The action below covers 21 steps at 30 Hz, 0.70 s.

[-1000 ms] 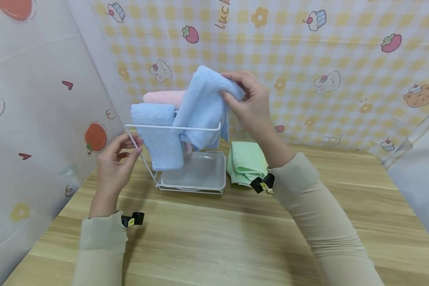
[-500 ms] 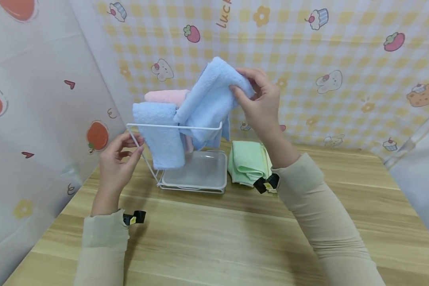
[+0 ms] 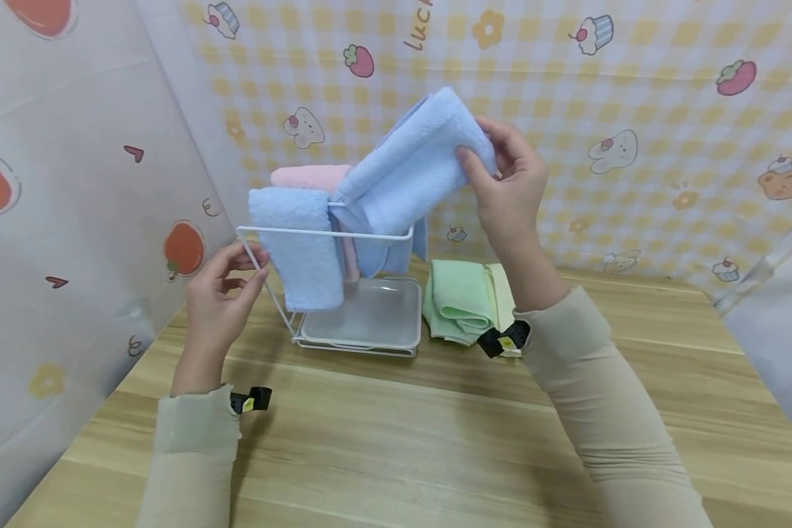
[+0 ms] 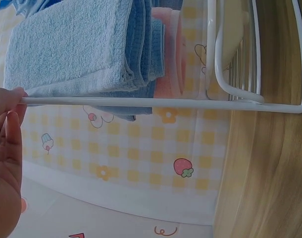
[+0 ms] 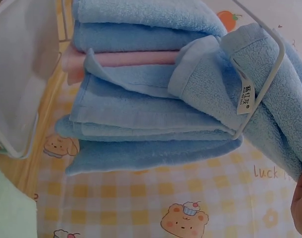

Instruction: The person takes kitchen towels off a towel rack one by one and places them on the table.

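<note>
My left hand [image 3: 216,301] pinches the left upright of a white wire rack [image 3: 369,235]; the left wrist view shows its fingertips on the rod [image 4: 141,102]. A folded blue towel [image 3: 297,242] hangs over the rack's left part, with a pink towel [image 3: 309,176] behind it. With thumb and fingers, my right hand [image 3: 511,183] grips another blue towel [image 3: 416,165] by its right end, raised above the rack at a slant. Its lower left part still overlaps the rack bars, and a white label [image 5: 246,99] shows on it in the right wrist view. More blue towel layers [image 5: 151,104] hang there.
A translucent grey tray [image 3: 376,312] sits in the rack's base. Right of it, a folded green cloth [image 3: 462,297] and a pale yellow cloth [image 3: 501,290] lie on the wooden table [image 3: 396,433]. Patterned sheets [image 3: 534,66] close off the back and left side.
My right hand has moved right and slightly up, drawing the blue towel up and rightward, partly off the rack. My left hand keeps its hold on the upright.
</note>
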Each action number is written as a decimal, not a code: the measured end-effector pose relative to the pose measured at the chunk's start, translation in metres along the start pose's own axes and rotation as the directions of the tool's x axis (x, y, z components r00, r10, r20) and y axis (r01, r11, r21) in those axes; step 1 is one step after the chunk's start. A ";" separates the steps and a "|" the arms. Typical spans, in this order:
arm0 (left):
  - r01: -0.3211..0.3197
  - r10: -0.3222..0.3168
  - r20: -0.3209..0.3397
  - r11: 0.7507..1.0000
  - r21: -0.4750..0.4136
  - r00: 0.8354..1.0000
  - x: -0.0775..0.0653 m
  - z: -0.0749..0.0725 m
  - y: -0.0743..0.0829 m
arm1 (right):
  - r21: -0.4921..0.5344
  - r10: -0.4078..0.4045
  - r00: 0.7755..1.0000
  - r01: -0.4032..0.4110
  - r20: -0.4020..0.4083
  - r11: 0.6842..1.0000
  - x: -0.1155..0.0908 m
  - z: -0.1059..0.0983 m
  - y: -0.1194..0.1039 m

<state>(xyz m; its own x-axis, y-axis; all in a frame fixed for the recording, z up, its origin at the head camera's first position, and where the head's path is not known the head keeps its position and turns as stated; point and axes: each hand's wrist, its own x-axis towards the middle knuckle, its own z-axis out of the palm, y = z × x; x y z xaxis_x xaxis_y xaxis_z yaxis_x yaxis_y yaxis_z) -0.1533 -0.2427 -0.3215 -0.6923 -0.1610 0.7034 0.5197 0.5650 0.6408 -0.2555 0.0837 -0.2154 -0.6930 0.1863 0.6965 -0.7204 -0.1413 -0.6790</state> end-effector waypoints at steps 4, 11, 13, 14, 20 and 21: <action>0.003 -0.003 0.003 1.000 0.010 1.000 0.000 0.000 0.000 | 0.032 0.010 1.000 -0.009 -0.026 0.999 -0.001 -0.002 0.001; 0.001 -0.001 0.004 1.000 0.009 1.000 0.000 -0.001 0.001 | 0.050 0.030 0.994 -0.025 -0.107 0.998 -0.001 -0.009 0.003; -0.002 0.002 0.002 1.000 0.002 1.000 0.000 -0.001 0.001 | 0.066 0.045 0.991 -0.037 -0.125 0.997 -0.001 -0.011 0.003; -0.003 0.003 0.001 1.000 0.001 1.000 0.000 -0.001 0.001 | 0.078 0.054 0.990 -0.044 -0.130 0.996 -0.001 -0.011 0.003; -0.008 0.008 0.000 1.000 -0.005 1.000 0.000 0.000 0.000 | 0.148 0.084 0.985 -0.061 -0.150 0.987 -0.001 -0.017 0.002; -0.008 0.008 0.000 1.000 -0.003 1.000 0.000 0.000 0.000 | 0.164 0.089 0.983 -0.063 -0.158 0.984 0.000 -0.019 0.002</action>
<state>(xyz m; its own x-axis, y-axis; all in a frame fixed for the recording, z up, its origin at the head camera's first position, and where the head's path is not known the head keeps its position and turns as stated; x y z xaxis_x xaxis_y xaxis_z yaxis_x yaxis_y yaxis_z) -0.1533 -0.2429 -0.3213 -0.6882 -0.1566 0.7084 0.5269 0.5634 0.6364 -0.2564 0.1015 -0.2213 -0.7413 0.3239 0.5878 -0.6702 -0.3103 -0.6742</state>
